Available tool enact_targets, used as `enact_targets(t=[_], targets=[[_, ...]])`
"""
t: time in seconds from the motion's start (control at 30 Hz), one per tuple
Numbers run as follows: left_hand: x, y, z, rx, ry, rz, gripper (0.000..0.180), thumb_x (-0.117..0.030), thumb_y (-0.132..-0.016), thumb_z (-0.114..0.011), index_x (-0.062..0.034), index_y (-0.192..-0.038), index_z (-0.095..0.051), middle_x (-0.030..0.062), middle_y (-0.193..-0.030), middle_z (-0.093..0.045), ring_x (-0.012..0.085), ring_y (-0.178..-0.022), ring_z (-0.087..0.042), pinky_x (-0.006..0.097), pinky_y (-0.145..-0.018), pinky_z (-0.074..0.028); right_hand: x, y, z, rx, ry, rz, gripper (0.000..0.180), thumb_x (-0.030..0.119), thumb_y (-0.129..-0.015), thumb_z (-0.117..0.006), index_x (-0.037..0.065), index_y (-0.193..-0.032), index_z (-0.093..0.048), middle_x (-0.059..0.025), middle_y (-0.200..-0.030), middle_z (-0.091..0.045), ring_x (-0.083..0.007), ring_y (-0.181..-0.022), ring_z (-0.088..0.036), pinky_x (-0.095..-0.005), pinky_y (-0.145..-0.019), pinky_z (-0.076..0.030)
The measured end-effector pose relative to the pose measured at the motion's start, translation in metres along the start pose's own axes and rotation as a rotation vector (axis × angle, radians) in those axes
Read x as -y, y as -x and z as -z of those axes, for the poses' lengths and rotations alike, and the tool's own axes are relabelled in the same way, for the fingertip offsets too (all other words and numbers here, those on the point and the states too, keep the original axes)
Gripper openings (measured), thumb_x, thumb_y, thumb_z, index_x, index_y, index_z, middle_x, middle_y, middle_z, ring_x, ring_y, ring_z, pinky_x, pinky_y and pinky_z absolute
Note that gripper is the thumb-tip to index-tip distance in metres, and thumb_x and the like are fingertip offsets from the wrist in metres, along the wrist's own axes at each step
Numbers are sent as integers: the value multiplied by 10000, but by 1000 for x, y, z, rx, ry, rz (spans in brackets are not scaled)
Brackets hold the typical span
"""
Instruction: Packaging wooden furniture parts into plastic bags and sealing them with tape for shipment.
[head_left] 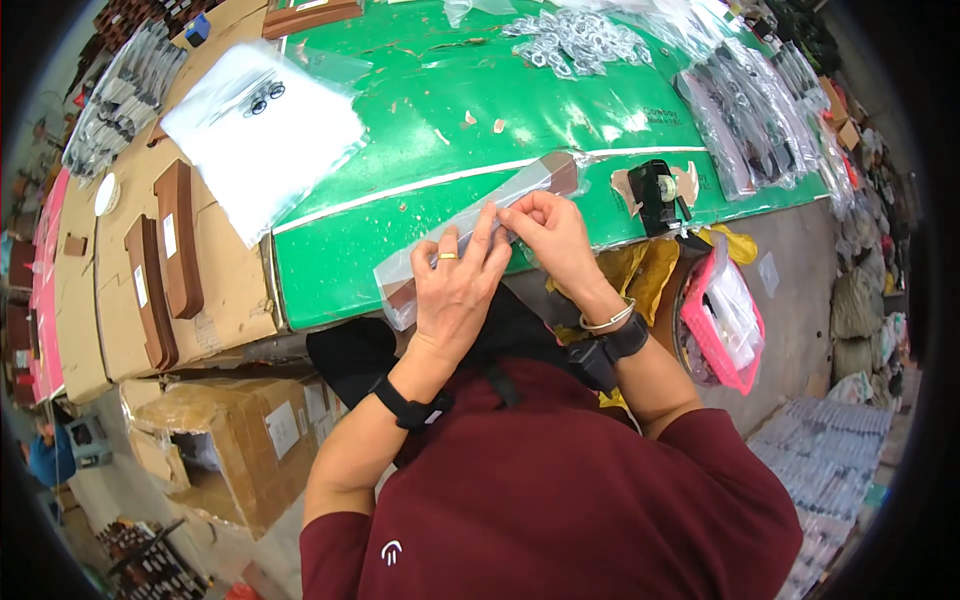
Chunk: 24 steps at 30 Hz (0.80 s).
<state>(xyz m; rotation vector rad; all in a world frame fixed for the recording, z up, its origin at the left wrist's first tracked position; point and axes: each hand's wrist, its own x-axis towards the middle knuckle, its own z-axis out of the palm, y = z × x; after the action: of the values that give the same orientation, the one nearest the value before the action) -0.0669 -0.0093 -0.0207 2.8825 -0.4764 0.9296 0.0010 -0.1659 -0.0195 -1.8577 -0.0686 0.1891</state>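
A long, flat brown wooden piece lies slantwise in a clear plastic bag near the front edge of the green work surface. My left hand, with a ring on one finger, rests on the bag, its fingers spread and laid along it. My right hand pinches thumb and forefinger together on the bag's upper side, close to the left fingertips. What sits in that pinch is too small to make out. To the right of my hands stands a black tape dispenser with a roll in it.
Two brown wooden pieces lie on cardboard at the left. Beyond them is a stack of clear bags. Small clear-wrapped parts are heaped at the back, with bagged pieces at right. A pink basket stands below the edge.
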Motion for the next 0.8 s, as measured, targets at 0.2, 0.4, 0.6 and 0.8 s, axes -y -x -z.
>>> enact_targets(t=[0.2, 0.4, 0.6, 0.8], targets=[[9, -8, 4, 62, 33, 17, 291, -149, -823, -679, -176, -1112, -665, -37, -1404, -578, 223, -971, -578, 395, -877, -428, 10, 14, 16, 79, -311, -115, 367, 204, -865, -782, 40, -1115, -570, -8, -778, -648, -63, -680, -560, -246, -577, -430], [17, -18, 5, 141, 93, 60, 356, -187, -821, -741, -156, -1161, -637, -19, -1337, -611, 235, -969, -580, 396, -874, -413, 1, 20, 2, -10, -429, -188, 257, 123, -911, -738, 78, -1037, -518, 0, -841, -664, -51, -779, -578, -198, -695, -436], [36, -33, 3, 190, 268, 173, 413, -226, -836, -750, -116, -1198, -583, 29, -1055, -685, 254, -920, -582, 403, -796, -413, -32, 10, -22, -183, -49, -18, 321, 199, -846, -795, 42, -981, -550, -68, -807, -664, -162, -716, -633, -309, -647, -498], [44, -39, 5, 207, 343, 159, 410, -192, -850, -746, -100, -1215, -581, 85, -902, -652, 275, -872, -566, 391, -748, -390, -26, 17, -27, -189, 68, 57, 253, 178, -846, -764, 46, -974, -589, -77, -814, -670, -204, -734, -655, -330, -672, -507]])
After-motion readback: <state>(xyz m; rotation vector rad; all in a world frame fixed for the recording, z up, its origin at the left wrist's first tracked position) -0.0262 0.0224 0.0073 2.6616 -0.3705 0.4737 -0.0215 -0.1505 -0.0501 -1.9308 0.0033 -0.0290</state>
